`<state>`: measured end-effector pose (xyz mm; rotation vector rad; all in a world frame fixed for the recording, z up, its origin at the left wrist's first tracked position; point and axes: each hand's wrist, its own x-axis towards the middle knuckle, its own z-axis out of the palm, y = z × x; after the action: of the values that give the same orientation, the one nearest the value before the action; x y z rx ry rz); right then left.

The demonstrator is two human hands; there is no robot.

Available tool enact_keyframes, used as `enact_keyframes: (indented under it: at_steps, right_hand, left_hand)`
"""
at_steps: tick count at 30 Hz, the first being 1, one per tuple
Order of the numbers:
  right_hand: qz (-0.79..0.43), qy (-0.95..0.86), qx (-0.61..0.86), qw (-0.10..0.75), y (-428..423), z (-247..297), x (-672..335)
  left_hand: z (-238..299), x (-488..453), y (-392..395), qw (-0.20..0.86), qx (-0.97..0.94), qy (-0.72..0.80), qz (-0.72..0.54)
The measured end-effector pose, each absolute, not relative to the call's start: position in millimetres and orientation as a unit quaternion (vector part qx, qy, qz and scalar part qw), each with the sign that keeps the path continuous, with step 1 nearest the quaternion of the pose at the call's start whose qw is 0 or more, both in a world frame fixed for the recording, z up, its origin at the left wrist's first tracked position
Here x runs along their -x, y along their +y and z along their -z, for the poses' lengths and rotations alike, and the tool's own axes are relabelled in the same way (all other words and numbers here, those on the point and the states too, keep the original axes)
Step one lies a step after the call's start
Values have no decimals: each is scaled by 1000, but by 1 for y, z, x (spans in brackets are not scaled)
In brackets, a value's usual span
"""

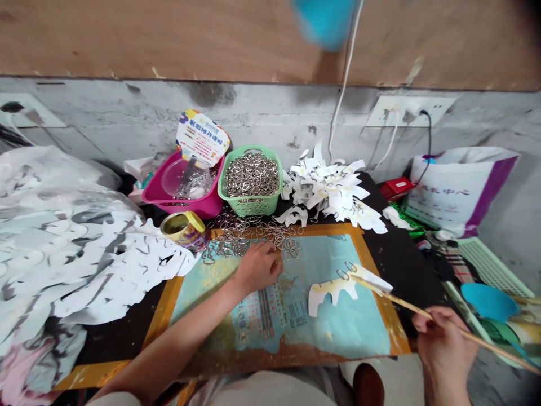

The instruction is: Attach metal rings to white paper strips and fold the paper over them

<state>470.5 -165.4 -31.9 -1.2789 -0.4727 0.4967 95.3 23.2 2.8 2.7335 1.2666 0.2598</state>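
Note:
My left hand (258, 266) is at the near edge of a loose pile of metal rings (236, 234), its fingers curled together; whatever they hold is hidden. In my right hand (448, 341) is a thin wooden stick (408, 305), gripped between thumb and fingers. The stick's far end touches a white cut-out piece with a jagged edge (329, 294), which lies flat on the blue sheet (291, 332). Two metal rings (346, 272) sit along the upper edge of that piece. Yellowish smears show on its surface.
Behind the ring pile stand a green basket full of rings (252, 206), a pink basket (207, 208) and a tilted yellow can (186, 231). Many white cut-outs (127, 265) heap up at left; more cut-outs (338, 192) are piled at back right. A white bag (448, 192) stands far right.

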Motion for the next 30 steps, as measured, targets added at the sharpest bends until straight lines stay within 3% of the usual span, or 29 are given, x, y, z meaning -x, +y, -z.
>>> enact_keyframes:
  at_steps: [11,22,30]
  right_hand:
    - [-230,-214,583,749,-169,34,-471]
    - [-221,-210,586,751,-169,31,-468]
    - [-217,-214,591,747,-168,28,-463]
  left_hand:
    - [-11,-125,34,90,-930,349,-69]
    - [-2,-205,40,264,-950,162,-28]
    - [3,-222,46,225,-969,103,-26]
